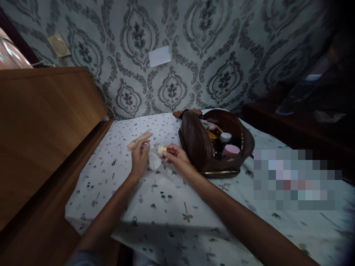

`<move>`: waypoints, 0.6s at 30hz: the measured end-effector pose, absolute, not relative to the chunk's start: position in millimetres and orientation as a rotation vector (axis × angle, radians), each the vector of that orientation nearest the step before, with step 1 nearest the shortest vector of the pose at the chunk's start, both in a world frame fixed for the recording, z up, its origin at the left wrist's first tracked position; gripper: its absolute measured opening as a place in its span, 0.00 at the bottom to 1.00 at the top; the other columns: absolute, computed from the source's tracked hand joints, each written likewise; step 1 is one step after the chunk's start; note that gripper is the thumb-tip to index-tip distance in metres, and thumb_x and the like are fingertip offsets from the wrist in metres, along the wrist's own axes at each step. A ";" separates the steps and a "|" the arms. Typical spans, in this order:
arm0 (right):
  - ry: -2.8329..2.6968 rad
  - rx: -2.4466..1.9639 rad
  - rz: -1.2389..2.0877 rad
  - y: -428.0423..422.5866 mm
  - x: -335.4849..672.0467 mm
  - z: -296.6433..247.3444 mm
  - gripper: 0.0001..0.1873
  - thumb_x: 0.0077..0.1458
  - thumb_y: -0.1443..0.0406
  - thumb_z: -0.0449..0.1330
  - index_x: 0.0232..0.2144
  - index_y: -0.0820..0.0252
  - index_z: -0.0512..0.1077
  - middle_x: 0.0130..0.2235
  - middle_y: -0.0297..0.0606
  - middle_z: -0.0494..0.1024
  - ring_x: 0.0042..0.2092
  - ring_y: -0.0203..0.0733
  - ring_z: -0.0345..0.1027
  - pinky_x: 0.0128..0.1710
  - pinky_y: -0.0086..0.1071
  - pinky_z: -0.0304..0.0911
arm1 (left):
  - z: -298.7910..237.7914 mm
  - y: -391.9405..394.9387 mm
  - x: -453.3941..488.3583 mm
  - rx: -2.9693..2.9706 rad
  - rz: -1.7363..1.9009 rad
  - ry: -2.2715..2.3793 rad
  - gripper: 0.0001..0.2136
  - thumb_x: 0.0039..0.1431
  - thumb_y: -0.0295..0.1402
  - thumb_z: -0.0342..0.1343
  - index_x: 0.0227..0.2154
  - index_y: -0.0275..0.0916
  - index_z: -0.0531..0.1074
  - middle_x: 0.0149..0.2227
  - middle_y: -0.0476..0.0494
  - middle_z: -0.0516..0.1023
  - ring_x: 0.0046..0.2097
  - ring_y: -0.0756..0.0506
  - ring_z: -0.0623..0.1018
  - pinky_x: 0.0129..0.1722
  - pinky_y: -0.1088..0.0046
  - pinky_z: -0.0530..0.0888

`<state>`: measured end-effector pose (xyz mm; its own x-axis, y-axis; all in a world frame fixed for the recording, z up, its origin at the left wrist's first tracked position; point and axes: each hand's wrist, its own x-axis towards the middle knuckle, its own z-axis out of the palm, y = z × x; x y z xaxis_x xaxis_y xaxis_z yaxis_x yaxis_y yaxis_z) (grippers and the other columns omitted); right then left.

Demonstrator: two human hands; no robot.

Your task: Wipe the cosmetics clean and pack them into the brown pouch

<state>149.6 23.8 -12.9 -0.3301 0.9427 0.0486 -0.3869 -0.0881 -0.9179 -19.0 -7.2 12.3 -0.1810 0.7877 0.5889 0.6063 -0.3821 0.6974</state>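
Take twelve o'clock as the wall [180,33], and here we are over the printed tablecloth [111,188], with all the business at its middle: the right hand [179,159] has a small bottle [161,150] pinched between thumb and fingers, the grip closed right down to the bottle's width. Its long axis lies roughly across, gold band [165,148] at three o'clock tucked in by those right fingertips, cream end at nine o'clock, facing the other hand. And there's the relation that counts: from the left hand [140,159], the bottle sits at about two o'clock, a small gap short of the fingers, so the right hand is clearly the nearer, already on it. The left fingers are loosely curved and partly spread, pointing up towards twelve, thumb side towards the bottle; a crumpled white tissue, or something thin like it [154,161], shows at their three o'clock, and whether they have hold of it I cannot tell. Just past the left fingertips, at twelve, a slim beige box [140,140] lies along the line from eight to two; touching or merely behind, this angle won't say. Over at two to three from the right hand, near the forearm, the brown bag [194,142] gapes open, a white lid [226,137] and a pink lid [231,149] peeping out.
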 end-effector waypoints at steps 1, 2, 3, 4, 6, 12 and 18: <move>-1.163 -0.745 1.611 23.8 148.0 -14.6 0.26 0.34 0.53 0.76 0.32 0.55 0.70 0.33 0.32 0.78 0.31 0.36 0.70 0.26 0.28 0.59 | 11.9 -9.2 -16.4 1.926 1.632 1.660 0.15 0.72 0.44 0.45 0.48 0.42 0.71 0.49 0.39 0.78 0.54 0.39 0.76 0.56 0.61 0.73; -1.210 -0.752 1.601 23.5 146.5 -16.6 0.25 0.34 0.55 0.76 0.31 0.55 0.70 0.31 0.31 0.77 0.30 0.36 0.68 0.26 0.28 0.59 | 10.9 -11.2 -13.0 1.997 1.615 1.653 0.15 0.72 0.44 0.44 0.49 0.43 0.70 0.51 0.38 0.77 0.55 0.39 0.75 0.57 0.61 0.72; -1.251 -0.754 1.603 23.0 145.3 -18.7 0.24 0.34 0.56 0.75 0.31 0.55 0.69 0.29 0.30 0.76 0.29 0.36 0.67 0.26 0.29 0.59 | 9.3 -13.0 -9.4 2.091 1.564 1.613 0.15 0.71 0.44 0.45 0.51 0.43 0.69 0.51 0.38 0.76 0.56 0.39 0.74 0.58 0.60 0.72; -1.283 -0.748 1.616 22.3 144.7 -20.6 0.22 0.34 0.57 0.74 0.30 0.55 0.69 0.27 0.28 0.74 0.28 0.35 0.65 0.26 0.29 0.59 | 7.2 -14.4 -5.9 2.191 1.496 1.545 0.15 0.71 0.44 0.45 0.51 0.42 0.68 0.51 0.37 0.75 0.56 0.39 0.74 0.58 0.60 0.72; -1.284 -0.732 1.658 21.4 145.3 -23.4 0.20 0.36 0.57 0.72 0.30 0.54 0.69 0.26 0.27 0.72 0.28 0.35 0.64 0.28 0.30 0.60 | 2.6 -16.1 -0.4 2.348 1.374 1.390 0.16 0.71 0.44 0.46 0.51 0.41 0.69 0.50 0.36 0.74 0.55 0.39 0.73 0.58 0.58 0.72; -1.099 -0.737 1.806 23.0 151.8 -25.5 0.18 0.36 0.55 0.72 0.28 0.54 0.71 0.29 0.31 0.75 0.31 0.38 0.66 0.32 0.32 0.61 | -2.6 -15.1 -2.2 2.443 1.319 1.226 0.20 0.70 0.49 0.49 0.53 0.38 0.70 0.47 0.36 0.75 0.50 0.39 0.76 0.52 0.61 0.74; -0.904 -0.853 1.936 22.9 153.0 -33.5 0.15 0.39 0.57 0.70 0.25 0.54 0.69 0.24 0.28 0.71 0.28 0.38 0.63 0.29 0.32 0.59 | -3.0 -16.6 -4.9 2.513 1.209 1.416 0.28 0.65 0.58 0.50 0.53 0.38 0.72 0.45 0.36 0.78 0.48 0.38 0.78 0.48 0.63 0.75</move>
